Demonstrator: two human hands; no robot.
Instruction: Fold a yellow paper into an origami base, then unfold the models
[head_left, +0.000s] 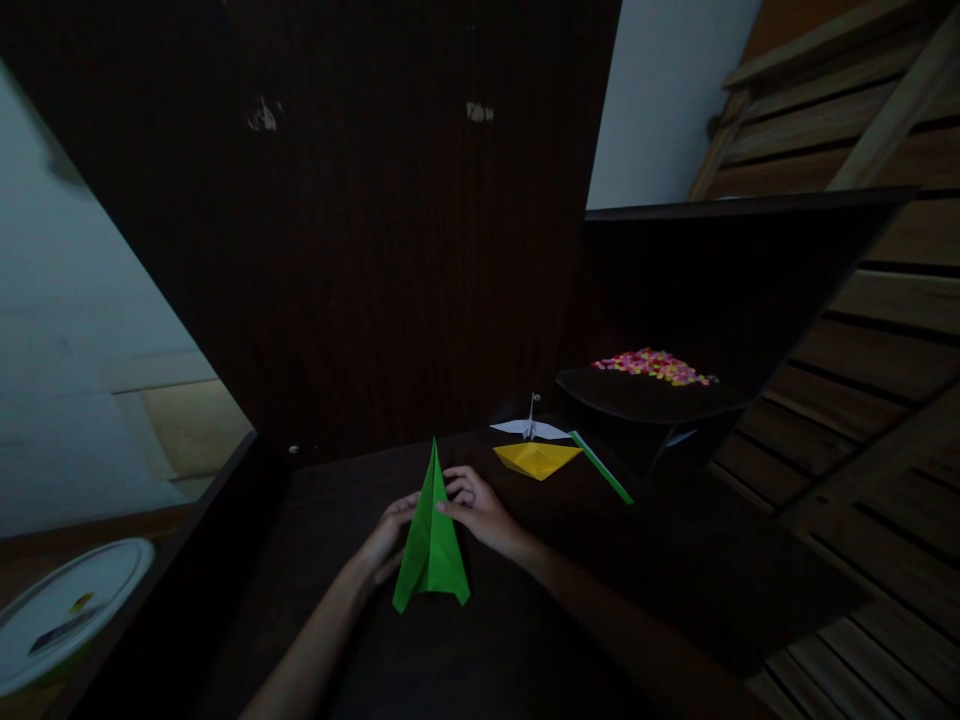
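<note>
A green paper airplane (pixel 433 540) is held above the dark tabletop, its narrow nose pointing away from me and its wings spread toward me. My right hand (pixel 474 508) grips its right side, with the thumb on top of the wing and the fingers near the nose. On the left side, my left hand (pixel 390 532) holds the plane from beneath; part of its fingers is hidden behind the paper. Just beyond to the right lie a yellow paper boat (pixel 537 460), a white folded paper crane (pixel 529 428) and a thin green-and-white paper strip (pixel 602 468).
A small curved shelf (pixel 637 396) at the right bears a heap of pink, red and yellow small pieces (pixel 652 366). A tall dark wooden panel (pixel 390 250) rises behind the table. Wooden slats (pixel 885 350) stand at the right, and a round white lid (pixel 75 610) is at the lower left.
</note>
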